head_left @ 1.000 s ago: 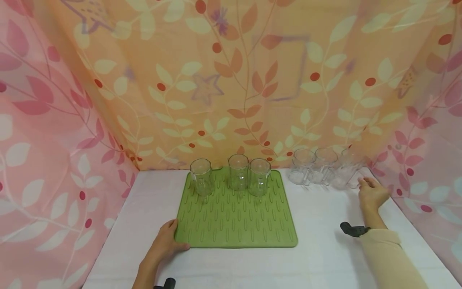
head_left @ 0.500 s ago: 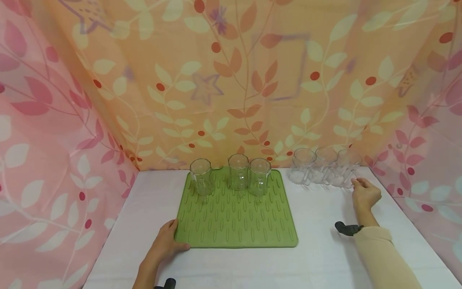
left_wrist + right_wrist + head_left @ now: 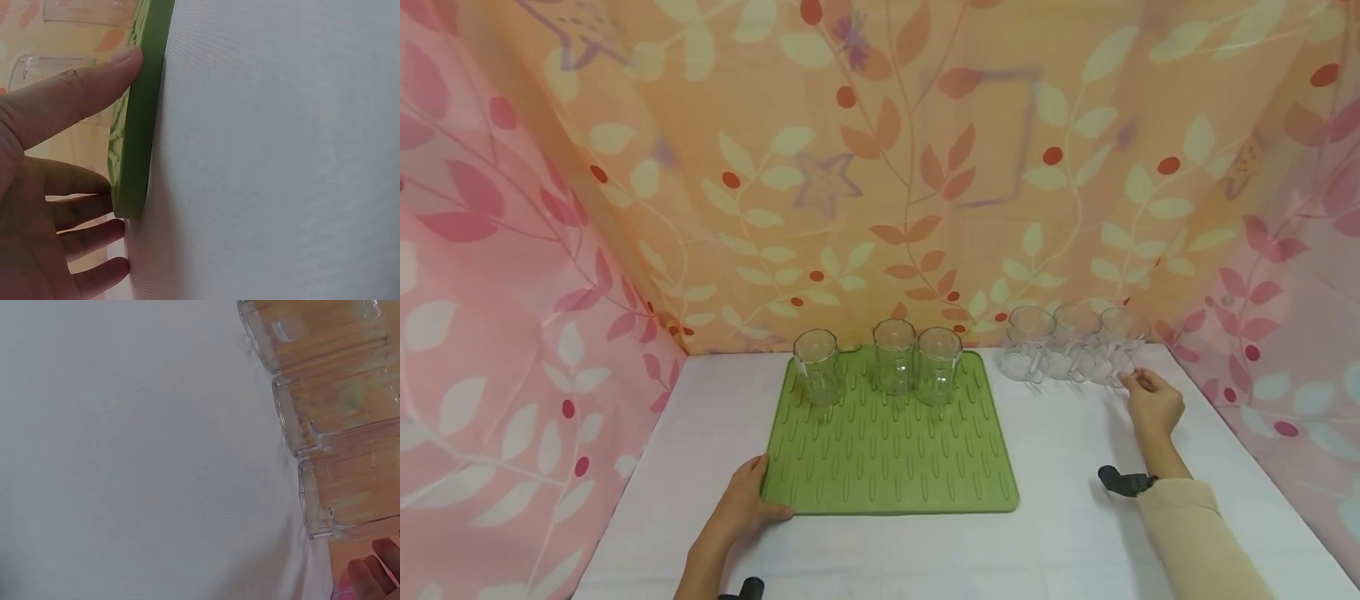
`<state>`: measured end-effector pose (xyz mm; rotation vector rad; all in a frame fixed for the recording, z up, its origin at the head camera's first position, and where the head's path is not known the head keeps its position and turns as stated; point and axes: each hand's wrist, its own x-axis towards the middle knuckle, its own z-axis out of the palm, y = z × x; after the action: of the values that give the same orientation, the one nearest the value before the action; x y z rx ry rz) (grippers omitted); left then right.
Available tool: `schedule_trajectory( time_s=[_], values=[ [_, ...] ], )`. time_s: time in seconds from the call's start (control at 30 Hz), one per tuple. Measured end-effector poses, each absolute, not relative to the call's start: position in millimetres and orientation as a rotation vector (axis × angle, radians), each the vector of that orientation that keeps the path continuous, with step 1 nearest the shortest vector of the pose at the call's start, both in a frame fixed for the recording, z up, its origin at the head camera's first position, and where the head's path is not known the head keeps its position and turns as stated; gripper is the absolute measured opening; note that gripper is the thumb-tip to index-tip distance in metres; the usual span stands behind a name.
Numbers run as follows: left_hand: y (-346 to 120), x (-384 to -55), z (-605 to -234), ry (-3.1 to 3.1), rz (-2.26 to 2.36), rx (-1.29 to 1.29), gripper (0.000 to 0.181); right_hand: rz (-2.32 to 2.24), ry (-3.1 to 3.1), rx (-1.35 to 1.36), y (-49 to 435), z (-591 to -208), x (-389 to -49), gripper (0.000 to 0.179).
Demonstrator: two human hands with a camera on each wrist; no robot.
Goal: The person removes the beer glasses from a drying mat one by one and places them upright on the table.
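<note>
My left hand rests at the near left corner of a green ribbed drying mat. In the left wrist view the straight thumb touches the mat's front edge, with the other fingers spread along its side. Three clear glass mugs stand on the mat's far half: a left mug, a middle mug and a right mug. At the back right, my right hand pinches the handle of the end glass mug, upright on the table. Its fingertips show low in the right wrist view.
Two more glass mugs, one and another, stand in a close row left of the end mug. Patterned cloth walls the white table at the back and both sides.
My right hand has moved left, bringing the end mug up beside the other two in the row. The left hand and the mat stay where they were.
</note>
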<state>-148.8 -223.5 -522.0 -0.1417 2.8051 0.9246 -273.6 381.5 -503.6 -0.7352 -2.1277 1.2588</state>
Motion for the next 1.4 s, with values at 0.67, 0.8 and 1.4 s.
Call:
schedule_trajectory(
  time_s=[0.67,0.8,1.4],
  values=[
    [-224.6,-149.2,-522.3,2.818,0.881,-0.142,0.113,1.509,-2.124,-0.62,346.1,-485.8,-231.5,0.051],
    [-224.0,-148.8,-522.1,2.82,0.884,-0.13,0.112,1.554,-2.105,-0.557,328.8,-486.2,-224.4,0.052],
    [-223.8,-149.5,-522.0,2.825,0.887,-0.111,0.111,1.561,-2.237,-0.277,258.6,-485.6,-216.1,0.043]
  ],
)
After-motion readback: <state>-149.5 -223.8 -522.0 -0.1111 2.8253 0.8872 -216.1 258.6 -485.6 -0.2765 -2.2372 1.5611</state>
